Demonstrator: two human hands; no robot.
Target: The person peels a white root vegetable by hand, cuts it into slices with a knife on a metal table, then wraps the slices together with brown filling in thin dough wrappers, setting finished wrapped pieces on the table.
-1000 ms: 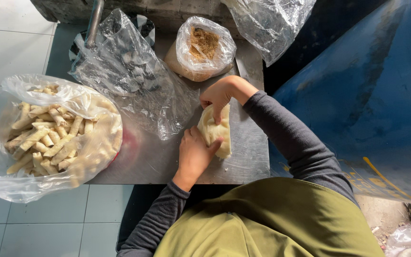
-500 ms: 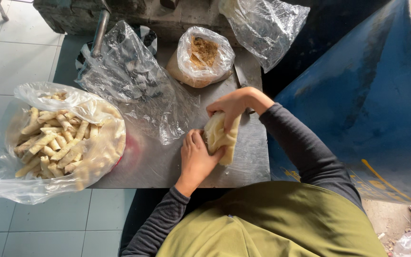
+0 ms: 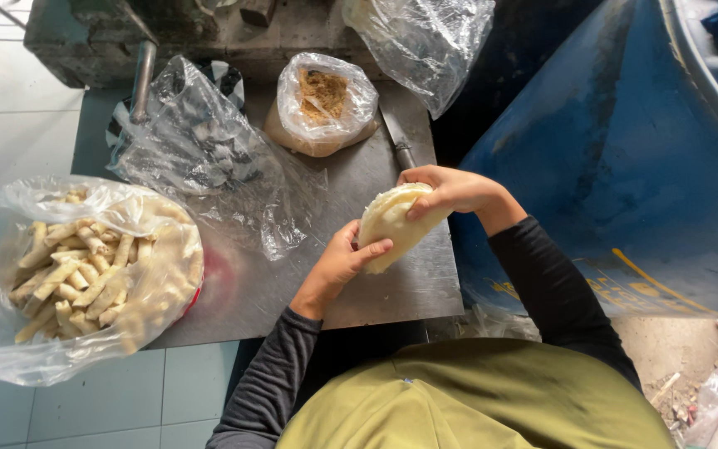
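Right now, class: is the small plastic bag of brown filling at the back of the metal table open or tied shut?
Open: the bag has its mouth spread wide, and the brown filling shows uncovered inside.

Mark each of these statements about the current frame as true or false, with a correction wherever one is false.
1. Both hands hold the pale folded stack of thin wrapper sheets above the grey metal table. True: the left hand grips its lower end and the right hand its upper end.
2. The clear plastic bag of pale rolled sticks lies at the right edge of the table. False: it sits at the left edge.
3. A small clear bag of brown crumbly filling stands at the far side of the table. True.
4. The big blue drum is on the person's left. False: it is on the right.
5. The person wears short sleeves. False: dark long sleeves reach the wrists.
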